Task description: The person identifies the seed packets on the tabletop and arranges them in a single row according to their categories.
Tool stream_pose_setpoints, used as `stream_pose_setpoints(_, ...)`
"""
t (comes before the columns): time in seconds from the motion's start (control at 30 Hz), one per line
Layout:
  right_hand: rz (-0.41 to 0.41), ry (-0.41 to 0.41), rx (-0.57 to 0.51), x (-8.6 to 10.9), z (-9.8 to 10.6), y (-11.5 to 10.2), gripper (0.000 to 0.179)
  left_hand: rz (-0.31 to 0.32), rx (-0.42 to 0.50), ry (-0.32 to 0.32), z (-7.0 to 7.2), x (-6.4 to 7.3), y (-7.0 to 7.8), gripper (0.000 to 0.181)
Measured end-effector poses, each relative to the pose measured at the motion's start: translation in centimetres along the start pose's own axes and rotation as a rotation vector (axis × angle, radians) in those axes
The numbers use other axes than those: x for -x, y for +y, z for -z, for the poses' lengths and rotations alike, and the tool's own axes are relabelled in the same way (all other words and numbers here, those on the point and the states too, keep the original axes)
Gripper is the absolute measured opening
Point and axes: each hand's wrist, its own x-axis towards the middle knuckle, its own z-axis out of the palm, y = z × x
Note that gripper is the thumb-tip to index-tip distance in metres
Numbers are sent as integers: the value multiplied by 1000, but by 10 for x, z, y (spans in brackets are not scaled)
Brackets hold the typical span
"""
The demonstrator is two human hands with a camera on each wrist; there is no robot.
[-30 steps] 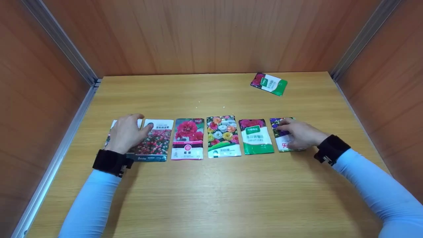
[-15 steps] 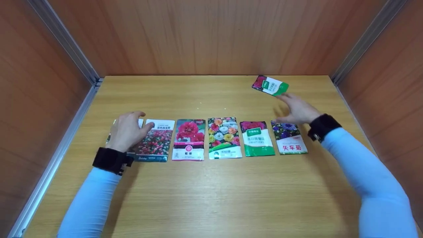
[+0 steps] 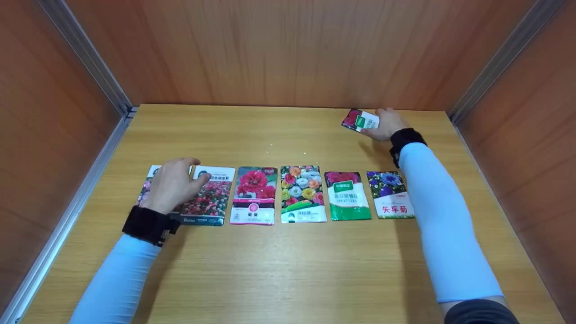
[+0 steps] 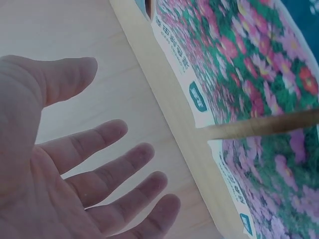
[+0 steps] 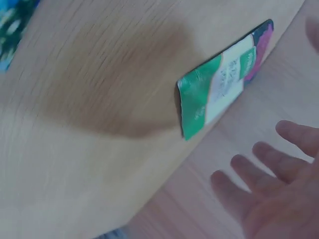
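My left hand [image 3: 173, 184], fingers loosely spread, is over the two leftmost flower seed packets, a pink-flowered one [image 3: 145, 192] and a red-and-pink-flowered one [image 3: 209, 195]. In the left wrist view its fingers [image 4: 107, 179] hold nothing, and both packets lie apart from them. At the back right, my right hand [image 3: 388, 124] is over a green-and-white seed packet [image 3: 366, 120] with dark pink flowers, hiding its green end in the head view. The right wrist view shows that packet whole on the table, with the fingers [image 5: 239, 191] spread and apart from it.
Several more seed packets continue the row: magenta-flowered [image 3: 253, 193], mixed-colour [image 3: 303, 193], green-and-white [image 3: 347, 195] and blue-flowered [image 3: 388, 194]. Wooden panels enclose the table [image 3: 288, 270] at the back [image 3: 270, 54] and both sides. Tiny white specks lie behind the row.
My right hand has left the blue-flowered packet and moved back and leftward to the green-and-white packet at the rear. The left hand has stayed over the two left packets.
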Motion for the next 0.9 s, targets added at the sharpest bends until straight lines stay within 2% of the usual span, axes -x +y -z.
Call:
stream_pose_setpoints(0.13, 22, 46, 2, -9, -14, 1, 63, -7, 27, -10, -4, 2, 2, 56)
stream_pose_setpoints(0.2, 45, 61, 13, -11, -23, 0, 52, -9, 29, -13, -5, 2, 4, 55)
stream_pose_setpoints(0.47, 99, 6, 73, -13, -50, -8, 55, -16, 34, -25, -11, 1, 4, 56)
stream_pose_setpoints(0.7, 87, -154, 117, -10, -53, -15, 58, -5, 31, -53, -13, 3, 1, 54)
stream_pose_setpoints(0.8, 69, -155, 155, -11, -48, -17, 55, -7, 30, -41, -12, 3, 1, 55)
stream_pose_setpoints(0.9, 75, -112, 198, -12, -42, -16, 48, -10, 15, -19, -11, 5, -1, 54)
